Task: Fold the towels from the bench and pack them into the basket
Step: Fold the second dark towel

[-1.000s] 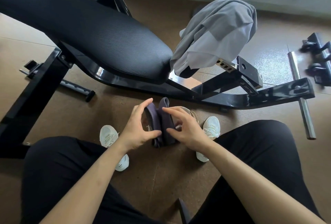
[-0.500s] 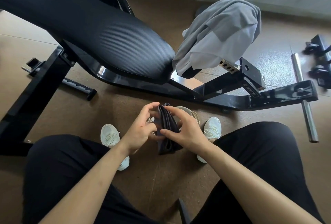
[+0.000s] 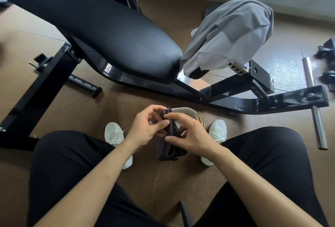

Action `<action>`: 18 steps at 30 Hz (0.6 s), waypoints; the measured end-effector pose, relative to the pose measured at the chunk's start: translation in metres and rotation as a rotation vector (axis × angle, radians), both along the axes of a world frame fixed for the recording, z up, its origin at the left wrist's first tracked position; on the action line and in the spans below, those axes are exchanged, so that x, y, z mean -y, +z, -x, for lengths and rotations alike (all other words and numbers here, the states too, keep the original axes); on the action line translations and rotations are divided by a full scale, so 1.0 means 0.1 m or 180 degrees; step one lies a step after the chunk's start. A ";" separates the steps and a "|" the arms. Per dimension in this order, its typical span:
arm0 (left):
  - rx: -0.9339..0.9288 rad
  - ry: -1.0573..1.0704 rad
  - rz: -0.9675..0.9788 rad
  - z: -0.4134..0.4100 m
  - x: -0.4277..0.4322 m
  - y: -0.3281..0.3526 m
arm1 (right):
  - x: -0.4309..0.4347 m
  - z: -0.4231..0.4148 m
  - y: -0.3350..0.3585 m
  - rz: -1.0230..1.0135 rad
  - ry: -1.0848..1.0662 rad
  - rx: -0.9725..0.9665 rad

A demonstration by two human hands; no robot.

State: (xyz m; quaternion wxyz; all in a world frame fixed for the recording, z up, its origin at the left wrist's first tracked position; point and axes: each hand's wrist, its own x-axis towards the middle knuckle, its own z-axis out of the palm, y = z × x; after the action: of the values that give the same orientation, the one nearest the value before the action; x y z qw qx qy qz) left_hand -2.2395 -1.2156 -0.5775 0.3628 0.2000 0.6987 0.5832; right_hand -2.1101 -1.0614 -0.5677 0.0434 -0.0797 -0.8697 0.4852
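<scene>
I sat with my knees apart over the brown floor (image 3: 163,181), and the dark towel (image 3: 167,151) was between my two hands, held above the floor roughly midway between my white shoes (image 3: 114,134). It was folded into a narrow, thick bundle that stood nearly on end, its looped folds showing at the top and its lower end hanging free. My left grip (image 3: 145,129) was closed on the upper part of that bundle, the fingers curled over the far side and the thumb pressed against the near face. My right grip (image 3: 191,136) held the same towel from the other side, the forefinger laid across the top folds and the thumb pinching lower down. Just behind my hands a pale beige basket (image 3: 186,112) with a rope-like handle stood on the floor, mostly hidden by my fingers, so I could not tell what lay in it. Beyond it ran the black padded worktop (image 3: 112,30), sloping down from the upper left on its black frame (image 3: 235,99). A grey towel (image 3: 230,32) was draped unfolded over the part just past the lower end of the pad, hanging in loose layers and well apart from my hands. A steel bar (image 3: 311,88) stuck out of the frame on the far right.
</scene>
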 end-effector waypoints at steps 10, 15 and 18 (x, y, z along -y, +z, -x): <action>-0.1292 -0.0587 0.0590 0.24 0.10 -0.14 | -0.02 -0.06 0.05 0.0431 -0.0087 0.0269; -0.0569 -0.1174 0.0553 0.31 0.13 -0.08 | -0.12 -0.11 0.11 0.0677 0.0275 0.0385; -0.0654 -0.0996 0.0532 0.27 0.11 -0.04 | -0.17 -0.13 0.11 0.0574 0.0360 0.0630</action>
State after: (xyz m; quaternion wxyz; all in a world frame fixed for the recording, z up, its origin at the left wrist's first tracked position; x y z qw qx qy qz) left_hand -2.2666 -1.2265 -0.5811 0.3912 0.3337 0.7385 0.4362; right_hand -2.0972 -1.0443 -0.5564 -0.0773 -0.0817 -0.8257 0.5528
